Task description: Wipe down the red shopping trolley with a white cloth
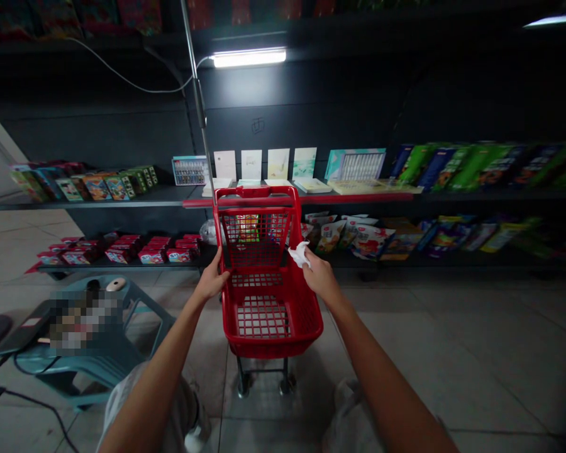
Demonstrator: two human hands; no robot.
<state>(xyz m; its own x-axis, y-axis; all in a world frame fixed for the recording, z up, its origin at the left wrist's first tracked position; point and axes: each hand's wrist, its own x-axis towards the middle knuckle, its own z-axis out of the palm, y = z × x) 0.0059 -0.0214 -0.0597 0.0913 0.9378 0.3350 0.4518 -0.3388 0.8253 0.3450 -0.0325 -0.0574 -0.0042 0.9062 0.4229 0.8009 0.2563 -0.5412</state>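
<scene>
A small red plastic shopping cart [306,314] stands upright on the floor in front of me, its gridded basket bare inside. My left hand [212,277] is closed on the left rim of the basket, thumb on the inner side and fingers on the outer side. Pinched in my right hand [318,274] is a crumpled white tissue [299,253], held at the right rim. Whether the right hand also touches the rim I cannot tell.
Behind the cart, a shelf [163,198] carries boxes, books and snack bags [370,239]. A metal pole [198,100] rises just behind the cart's left side. On the left stands a blue-green plastic stool [136,296] with items on it and a black cable [33,402] trailing down.
</scene>
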